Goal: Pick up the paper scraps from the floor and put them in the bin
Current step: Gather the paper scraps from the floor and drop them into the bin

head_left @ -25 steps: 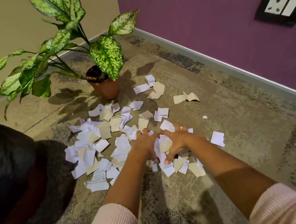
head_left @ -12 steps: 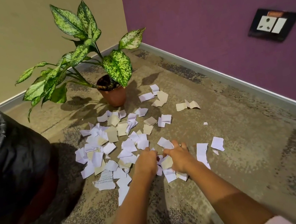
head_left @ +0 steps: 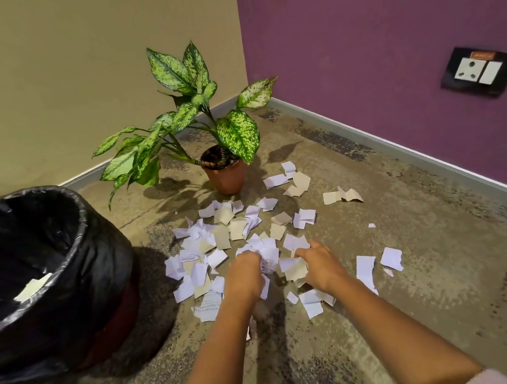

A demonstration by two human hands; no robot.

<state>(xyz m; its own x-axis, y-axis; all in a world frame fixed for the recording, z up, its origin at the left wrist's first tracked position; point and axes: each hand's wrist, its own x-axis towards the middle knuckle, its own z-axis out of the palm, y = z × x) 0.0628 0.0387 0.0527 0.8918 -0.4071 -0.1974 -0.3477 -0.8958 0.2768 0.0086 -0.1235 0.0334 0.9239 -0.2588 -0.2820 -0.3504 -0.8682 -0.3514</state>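
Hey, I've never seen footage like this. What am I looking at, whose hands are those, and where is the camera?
There is no machine here. These are a person's own bare hands, filmed by a wide-angle camera worn on their head and looking down, so they come in from the bottom edge. The left hand and right hand each curl their fingers round some paper scraps from the pile on the carpet. A black-lined bin stands to the left, with one scrap inside. A potted plant stands behind the pile.
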